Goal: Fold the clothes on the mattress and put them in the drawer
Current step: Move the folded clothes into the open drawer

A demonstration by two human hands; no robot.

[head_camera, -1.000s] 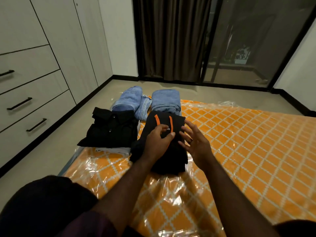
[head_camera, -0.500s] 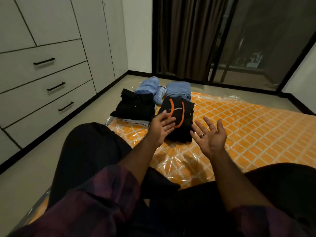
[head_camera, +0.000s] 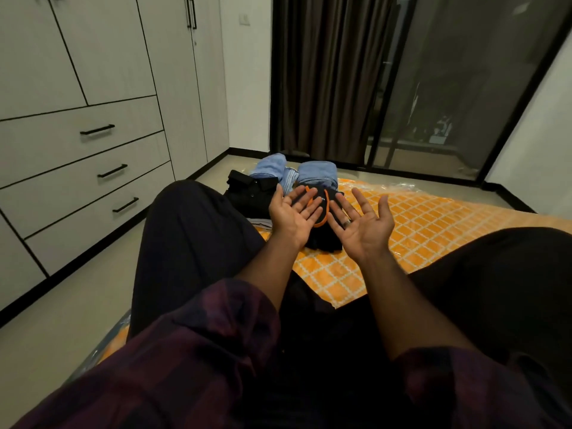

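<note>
The orange-checked mattress [head_camera: 433,224] carries folded clothes at its far corner: black garments [head_camera: 250,193] and blue jeans [head_camera: 318,173].

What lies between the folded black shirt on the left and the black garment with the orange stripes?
Head view: a strip of orange mattress and the edge of a pale folded cloth under the black shirt; the left hand partly hides the gap before the orange-striped garment.
</note>
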